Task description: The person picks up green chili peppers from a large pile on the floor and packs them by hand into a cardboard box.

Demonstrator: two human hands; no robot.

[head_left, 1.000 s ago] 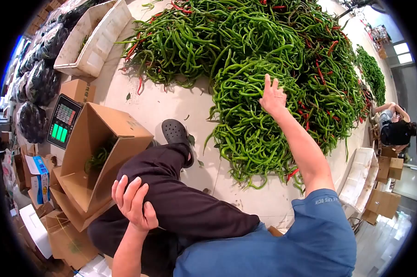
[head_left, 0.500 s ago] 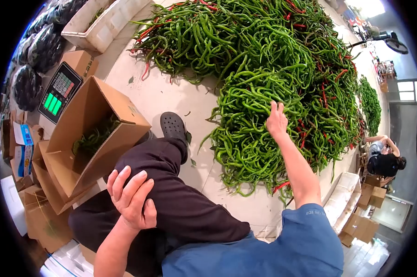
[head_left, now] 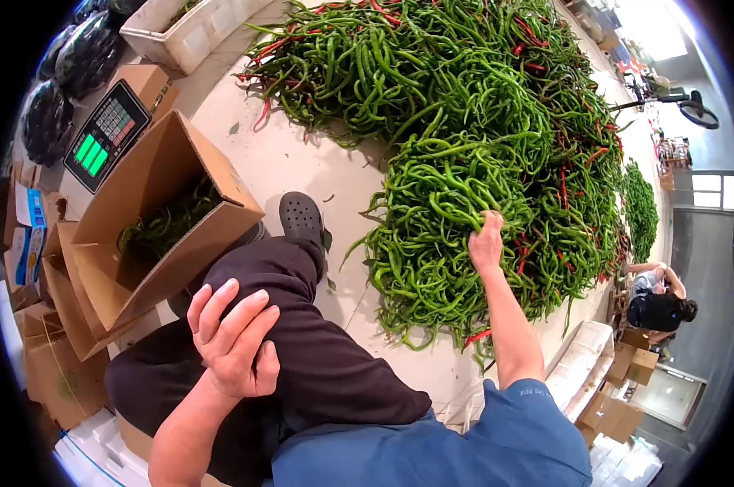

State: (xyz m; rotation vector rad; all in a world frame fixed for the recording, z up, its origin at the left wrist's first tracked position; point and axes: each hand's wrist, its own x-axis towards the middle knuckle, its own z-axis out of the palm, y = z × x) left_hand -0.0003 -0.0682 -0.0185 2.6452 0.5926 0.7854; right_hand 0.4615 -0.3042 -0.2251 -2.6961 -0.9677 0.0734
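A large heap of long green chili peppers (head_left: 432, 191), with some red ones mixed in, covers the floor ahead of me. My right hand (head_left: 487, 241) reaches into its near part, fingers curled closed around green peppers at the surface; the fingertips are partly hidden. My left hand (head_left: 234, 337) hovers over my bent leg with nothing in it, fingers slightly bent and thumb apart. To its upper left, a cardboard box (head_left: 152, 235) stands tilted with its mouth toward me, and green peppers (head_left: 168, 227) lie inside.
A scale display (head_left: 107, 136) with lit green digits is behind the box. White foam boxes (head_left: 180, 36) (head_left: 580, 369) stand at upper left and lower right. Black bags (head_left: 91, 53) are at far left. Another person (head_left: 659, 302) sits at the right, near a smaller green pile (head_left: 641, 213).
My right hand has gone from extended fingers above the peppers to fingers curled closed among them. The left hand keeps its pose. The whole view has shifted slightly.
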